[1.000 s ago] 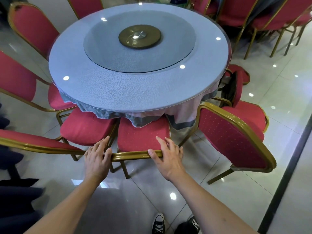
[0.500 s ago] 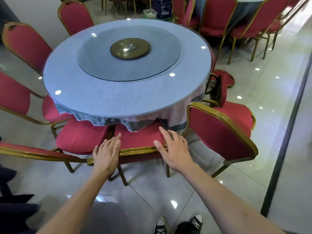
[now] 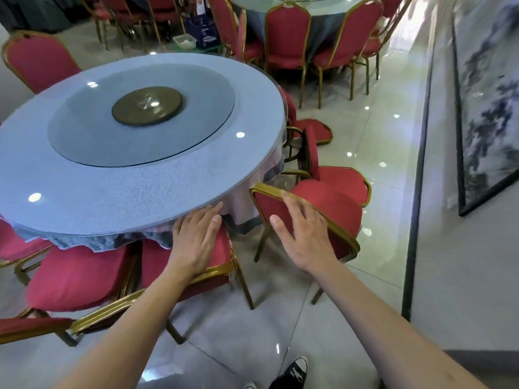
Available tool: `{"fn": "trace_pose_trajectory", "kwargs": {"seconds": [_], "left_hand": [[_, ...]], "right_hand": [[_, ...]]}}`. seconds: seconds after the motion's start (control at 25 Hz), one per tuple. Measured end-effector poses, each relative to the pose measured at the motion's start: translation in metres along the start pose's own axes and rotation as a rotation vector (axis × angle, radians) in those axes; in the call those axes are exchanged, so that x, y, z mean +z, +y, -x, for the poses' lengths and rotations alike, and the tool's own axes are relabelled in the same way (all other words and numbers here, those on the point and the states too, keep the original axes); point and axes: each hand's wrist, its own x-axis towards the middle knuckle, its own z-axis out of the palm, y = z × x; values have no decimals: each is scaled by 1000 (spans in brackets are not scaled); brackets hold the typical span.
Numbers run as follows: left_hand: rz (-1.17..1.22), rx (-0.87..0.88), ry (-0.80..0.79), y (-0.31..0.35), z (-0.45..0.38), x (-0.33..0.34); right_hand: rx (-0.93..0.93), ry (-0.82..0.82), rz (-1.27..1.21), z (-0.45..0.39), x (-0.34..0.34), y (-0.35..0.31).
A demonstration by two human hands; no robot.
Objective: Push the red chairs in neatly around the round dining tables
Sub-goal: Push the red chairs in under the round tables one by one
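Note:
The round dining table [image 3: 112, 192] has a blue cloth, a glass top and a glass turntable [image 3: 140, 116]. A red chair [image 3: 157, 262] with a gold frame stands in front of me, its seat under the table edge. My left hand [image 3: 196, 242] rests flat on the top of its backrest, fingers straight and reaching the table rim. To the right, another red chair [image 3: 337, 209] stands angled away from the table. My right hand [image 3: 303, 234] is open with spread fingers at its gold back rail; I cannot tell whether it touches.
More red chairs ring the table: one at the left [image 3: 75, 273], one at the far left [image 3: 36, 60], two crowded at the right [image 3: 345, 181]. A second table [image 3: 295, 4] with chairs stands behind. A wall with a painting [image 3: 491, 108] runs along the right. My shoe [image 3: 292, 372] shows below.
The front chair has gone further under the table. My right hand left its backrest and moved right to the neighbouring chair's back. My view has swung to the right.

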Motion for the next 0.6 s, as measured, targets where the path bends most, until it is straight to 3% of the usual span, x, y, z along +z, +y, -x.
{"fn": "trace_pose_trajectory", "kwargs": {"seconds": [0.32, 0.6], "left_hand": [[-13, 198, -100, 85, -57, 53], [-73, 344, -212, 118, -97, 72]], "right_hand": [[178, 105, 16, -8, -53, 97], [316, 98, 44, -3, -56, 131]]}}
